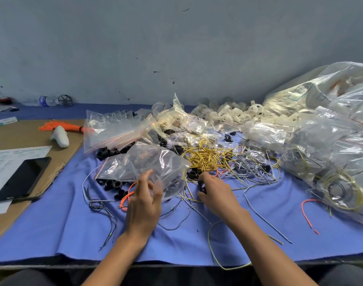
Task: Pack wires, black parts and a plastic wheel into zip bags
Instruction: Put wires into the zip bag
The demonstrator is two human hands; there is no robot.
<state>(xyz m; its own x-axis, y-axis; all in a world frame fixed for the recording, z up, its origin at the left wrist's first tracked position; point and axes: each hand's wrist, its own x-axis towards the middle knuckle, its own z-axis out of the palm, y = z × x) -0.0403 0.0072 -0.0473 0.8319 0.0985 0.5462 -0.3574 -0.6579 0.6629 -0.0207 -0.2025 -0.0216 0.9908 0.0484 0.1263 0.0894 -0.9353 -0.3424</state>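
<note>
- Left hand [144, 200] holds the clear zip bag [147, 162] by its edge, fingers half bent.
- Right hand [216, 193] pinches a small black part [202, 187] beside yellow wires [207, 155].

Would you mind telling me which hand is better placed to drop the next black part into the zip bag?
Right: the left hand grips the zip bag, while the right hand pinches a black part just beside it.

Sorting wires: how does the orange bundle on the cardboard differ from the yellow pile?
The orange bundle is straight and banded; the yellow pile is loose and coiled. The orange bundle lies on cardboard, the yellow pile among grey wires on blue cloth. Both are thin wire.
</note>
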